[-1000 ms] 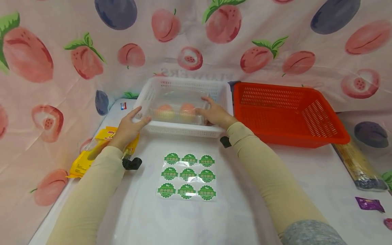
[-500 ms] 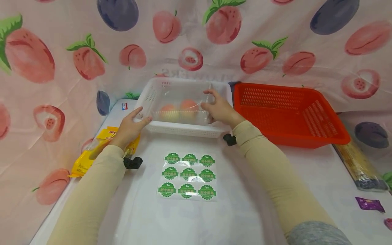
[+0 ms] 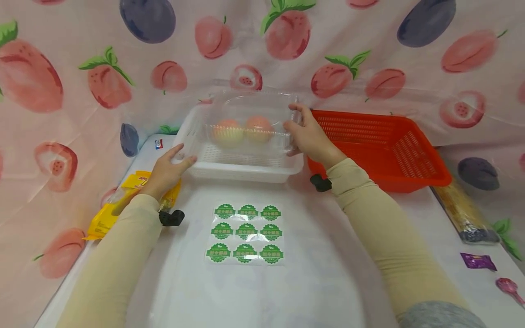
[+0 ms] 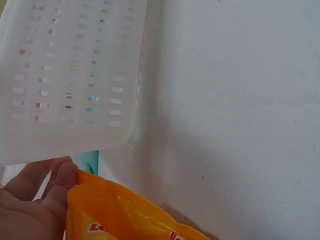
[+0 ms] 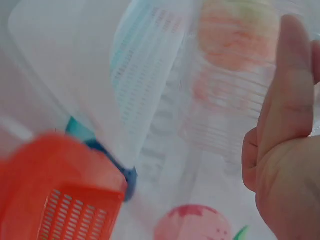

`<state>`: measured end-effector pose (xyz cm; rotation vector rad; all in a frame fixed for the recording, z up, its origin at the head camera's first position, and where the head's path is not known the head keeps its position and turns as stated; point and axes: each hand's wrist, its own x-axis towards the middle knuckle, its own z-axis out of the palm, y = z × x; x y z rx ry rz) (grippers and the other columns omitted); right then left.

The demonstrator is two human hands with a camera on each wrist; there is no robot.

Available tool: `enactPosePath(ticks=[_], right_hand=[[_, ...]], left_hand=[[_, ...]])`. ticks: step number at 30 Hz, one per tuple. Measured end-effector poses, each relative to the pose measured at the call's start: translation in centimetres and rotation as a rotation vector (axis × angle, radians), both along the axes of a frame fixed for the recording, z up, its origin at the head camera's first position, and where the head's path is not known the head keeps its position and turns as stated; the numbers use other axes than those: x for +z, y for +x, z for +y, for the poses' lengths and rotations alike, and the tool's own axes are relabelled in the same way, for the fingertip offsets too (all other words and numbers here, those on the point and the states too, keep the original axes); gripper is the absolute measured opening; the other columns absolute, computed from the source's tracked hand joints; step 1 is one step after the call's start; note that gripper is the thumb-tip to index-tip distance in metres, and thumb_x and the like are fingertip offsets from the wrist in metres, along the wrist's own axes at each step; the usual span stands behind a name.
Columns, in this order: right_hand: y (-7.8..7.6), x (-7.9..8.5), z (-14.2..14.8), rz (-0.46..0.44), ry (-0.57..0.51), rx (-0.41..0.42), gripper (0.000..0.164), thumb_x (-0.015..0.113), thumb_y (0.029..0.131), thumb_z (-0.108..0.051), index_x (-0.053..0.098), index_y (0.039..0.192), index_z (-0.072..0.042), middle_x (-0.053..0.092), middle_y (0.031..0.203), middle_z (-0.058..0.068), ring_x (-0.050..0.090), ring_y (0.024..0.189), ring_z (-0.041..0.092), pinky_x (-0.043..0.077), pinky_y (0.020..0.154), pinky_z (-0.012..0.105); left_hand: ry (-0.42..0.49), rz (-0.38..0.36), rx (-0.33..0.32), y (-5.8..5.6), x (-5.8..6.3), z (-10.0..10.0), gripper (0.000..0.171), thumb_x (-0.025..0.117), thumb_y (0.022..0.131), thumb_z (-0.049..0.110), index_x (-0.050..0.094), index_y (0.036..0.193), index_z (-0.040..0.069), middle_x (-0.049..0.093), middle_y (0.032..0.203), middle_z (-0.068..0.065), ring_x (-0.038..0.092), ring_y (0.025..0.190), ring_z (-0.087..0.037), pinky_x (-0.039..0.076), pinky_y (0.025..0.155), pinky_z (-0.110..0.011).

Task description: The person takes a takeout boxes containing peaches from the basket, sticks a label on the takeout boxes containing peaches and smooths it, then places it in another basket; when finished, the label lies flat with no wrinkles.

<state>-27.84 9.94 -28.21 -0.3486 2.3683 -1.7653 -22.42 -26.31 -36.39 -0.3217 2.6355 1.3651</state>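
My right hand (image 3: 309,136) grips the right end of a clear plastic box (image 3: 283,143), fingers and thumb spread along its side. Two round pink and yellow fruits, like peaches (image 3: 259,129), show through the plastic. The box is tilted and raised above the white basket (image 3: 242,172). My left hand (image 3: 166,173) holds the basket's front left corner, thumb at the front rim and fingers by the left side. In the left wrist view, the left fingers (image 4: 62,175) are partly curled beneath the basket's edge, close to a yellow packet (image 4: 120,210).
A red basket (image 3: 369,182) stands to the right of the white one. A sheet of green round stickers (image 3: 246,231) lies in front. At right are a long clear-wrapped pack (image 3: 463,209), a purple wrapped sweet (image 3: 478,261) and a pink lollipop (image 3: 508,287). Fruit-print cloth (image 3: 287,73) hangs behind.
My right hand has lifted the clear box with the fruits up out of the white basket, slightly to the right. The left hand has stayed at the basket's corner. The head view has shifted slightly.
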Motion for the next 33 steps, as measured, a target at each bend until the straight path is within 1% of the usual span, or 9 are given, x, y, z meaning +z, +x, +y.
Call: enactPosePath(ticks=[2,4,7,10,15,21,24,30,33], right_hand=[[0.2,0.2,0.5,-0.001,-0.016,0.000,0.053,0.050,0.104,-0.022,0.029,0.152,-0.021,0.046,0.105,0.016,0.043,0.055,0.018,0.060,0.058,0.039],[0.5,0.3,1.0,0.002,-0.020,0.005,0.053,0.050,0.103,-0.022,0.029,0.152,-0.021,0.046,0.101,0.015,0.046,0.057,0.019,0.060,0.057,0.040],[1.1,0.4,1.9,0.012,-0.030,0.021,0.054,0.050,0.104,-0.022,0.028,0.153,-0.021,0.048,0.105,0.017,0.055,0.068,0.024,0.061,0.059,0.042],[1.9,0.8,2.9,0.024,-0.047,0.032,0.055,0.050,0.104,-0.021,0.027,0.154,-0.019,0.047,0.112,0.019,0.058,0.083,0.032,0.061,0.063,0.044],[3.3,1.1,4.8,0.052,-0.034,0.022,0.052,0.049,0.105,-0.023,0.030,0.153,-0.021,0.049,0.115,0.021,0.061,0.089,0.036,0.061,0.067,0.045],[5.6,1.3,7.4,0.085,-0.027,-0.008,0.048,0.047,0.106,-0.025,0.031,0.151,-0.023,0.046,0.122,0.021,0.059,0.096,0.034,0.060,0.065,0.039],[6.9,1.2,8.8,0.102,-0.023,-0.013,0.048,0.045,0.107,-0.025,0.029,0.152,-0.019,0.044,0.126,0.023,0.057,0.103,0.034,0.060,0.071,0.039],[9.3,0.6,11.4,0.095,0.065,-0.048,0.052,0.045,0.106,-0.028,0.026,0.153,-0.020,0.043,0.135,0.023,0.051,0.115,0.034,0.056,0.086,0.037],[10.5,-0.1,12.6,0.094,0.067,-0.040,0.052,0.046,0.106,-0.027,0.025,0.153,-0.019,0.043,0.135,0.022,0.050,0.114,0.035,0.058,0.081,0.038]], left_hand=[[-0.005,-0.002,-0.005,0.1,0.1,0.0,0.104,0.056,0.079,0.082,0.013,0.162,0.035,0.003,0.167,-0.013,0.005,0.149,-0.044,0.011,0.112,-0.072],[-0.014,-0.006,-0.010,0.2,0.3,0.1,0.104,0.055,0.079,0.082,0.012,0.162,0.035,0.003,0.167,-0.014,0.006,0.149,-0.045,0.011,0.112,-0.071],[-0.022,-0.010,-0.014,0.3,0.5,0.2,0.104,0.054,0.080,0.082,0.012,0.162,0.035,0.003,0.167,-0.015,0.006,0.148,-0.046,0.012,0.112,-0.072],[-0.018,-0.012,-0.015,0.2,0.5,0.2,0.104,0.055,0.079,0.082,0.012,0.162,0.035,0.002,0.167,-0.014,0.005,0.149,-0.046,0.011,0.112,-0.071],[-0.015,-0.003,-0.013,0.2,0.2,0.2,0.104,0.054,0.080,0.082,0.012,0.162,0.034,0.002,0.167,-0.015,0.004,0.149,-0.046,0.009,0.112,-0.072],[-0.018,0.003,-0.017,0.3,0.3,0.2,0.104,0.053,0.079,0.083,0.011,0.162,0.036,0.001,0.167,-0.014,0.002,0.149,-0.046,0.009,0.111,-0.073],[-0.019,0.004,-0.020,0.3,0.3,0.3,0.105,0.053,0.079,0.084,0.011,0.162,0.035,0.000,0.167,-0.013,0.001,0.149,-0.045,0.008,0.111,-0.073],[-0.026,-0.016,-0.020,0.3,0.2,0.4,0.106,0.053,0.078,0.085,0.009,0.161,0.037,-0.001,0.167,-0.013,0.002,0.149,-0.046,0.010,0.111,-0.073],[-0.022,-0.014,-0.026,0.4,0.2,0.4,0.105,0.053,0.079,0.084,0.009,0.161,0.036,-0.001,0.167,-0.013,0.002,0.149,-0.046,0.010,0.111,-0.073]])
